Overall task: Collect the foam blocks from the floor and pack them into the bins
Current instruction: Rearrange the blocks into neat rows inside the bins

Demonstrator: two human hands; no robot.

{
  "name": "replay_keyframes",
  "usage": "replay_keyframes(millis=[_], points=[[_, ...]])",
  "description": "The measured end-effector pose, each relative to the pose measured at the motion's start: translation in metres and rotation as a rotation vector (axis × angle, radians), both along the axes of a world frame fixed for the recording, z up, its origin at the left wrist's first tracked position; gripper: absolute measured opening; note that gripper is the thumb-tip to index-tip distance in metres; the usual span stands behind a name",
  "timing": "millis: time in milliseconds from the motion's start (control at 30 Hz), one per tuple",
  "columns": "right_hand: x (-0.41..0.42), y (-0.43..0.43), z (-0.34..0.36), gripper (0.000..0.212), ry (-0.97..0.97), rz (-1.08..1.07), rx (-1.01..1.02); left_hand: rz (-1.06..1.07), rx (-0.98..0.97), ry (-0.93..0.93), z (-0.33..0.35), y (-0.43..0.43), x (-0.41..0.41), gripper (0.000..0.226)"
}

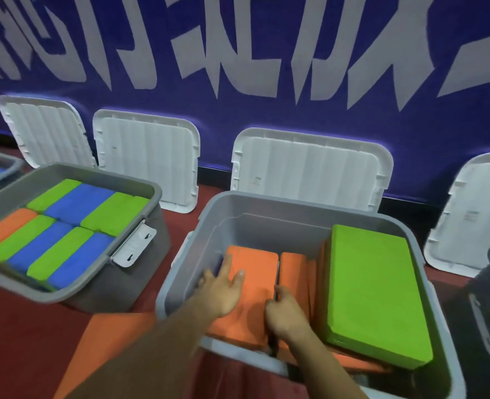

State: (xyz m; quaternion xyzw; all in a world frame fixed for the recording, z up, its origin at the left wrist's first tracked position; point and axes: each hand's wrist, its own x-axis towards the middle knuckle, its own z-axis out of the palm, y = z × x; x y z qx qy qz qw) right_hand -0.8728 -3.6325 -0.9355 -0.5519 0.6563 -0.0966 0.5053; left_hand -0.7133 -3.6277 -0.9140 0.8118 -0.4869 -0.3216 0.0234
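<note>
Here the orange block [252, 272] lies flat, seemingly lengthwise toward the wall [220, 116].

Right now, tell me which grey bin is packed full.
The bin left of centre, topped wall to wall with green, blue and orange blocks. The centre bin shows bare walls above its few blocks.

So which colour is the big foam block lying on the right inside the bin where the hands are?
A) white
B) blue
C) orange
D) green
D: the green foam block lies there in the grey bin, beside the orange foam blocks.
</note>
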Motion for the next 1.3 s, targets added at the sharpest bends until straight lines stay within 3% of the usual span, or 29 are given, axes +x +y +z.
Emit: replay_keyframes(millis=[167, 333, 433, 500, 533, 600, 800, 933, 1067, 1233, 1300], points=[[0.008, -0.016, -0.01, 0.057, 0.1, -0.014, 0.021, 0.05, 0.151, 0.081, -0.041, -0.011, -0.006, 0.071], [0.017, -0.013, -0.001, 0.046, 0.173, -0.024, 0.078, 0.106, 0.138, 0.141, -0.041, -0.013, -0.003, 0.071], [0.032, -0.012, 0.014, 0.038, 0.101, -0.008, 0.142, 0.136, 0.134, 0.186, -0.035, -0.01, 0.0, 0.073], [0.037, -0.014, 0.007, 0.055, 0.098, 0.025, 0.133, 0.149, 0.137, 0.23, -0.029, -0.01, 0.0, 0.075], [0.037, -0.016, -0.002, 0.066, 0.052, -0.06, 0.117, 0.146, 0.134, 0.235, -0.023, -0.01, 0.001, 0.075], [0.033, -0.023, -0.026, 0.056, -0.078, -0.197, 0.127, 0.115, 0.115, 0.217, -0.011, -0.008, 0.005, 0.074], [0.029, -0.002, 0.059, 0.071, -0.14, -0.374, -0.264, -0.074, -0.159, 0.119, 0.056, -0.006, 0.012, 0.069], [0.028, 0.009, 0.109, 0.093, -0.212, -0.29, -0.486, -0.145, -0.294, -0.004, 0.109, 0.016, 0.016, 0.073], [0.051, 0.042, 0.143, 0.072, -0.2, -0.079, -0.582, -0.123, -0.322, -0.046, 0.143, 0.078, 0.048, 0.071], [0.104, 0.101, 0.138, 0.07, -0.256, 0.162, -0.559, 0.108, -0.393, -0.063, 0.148, 0.177, 0.096, 0.071], [0.123, 0.125, 0.125, 0.071, -0.268, 0.235, -0.534, 0.188, -0.266, -0.042, 0.14, 0.21, 0.108, 0.068]])
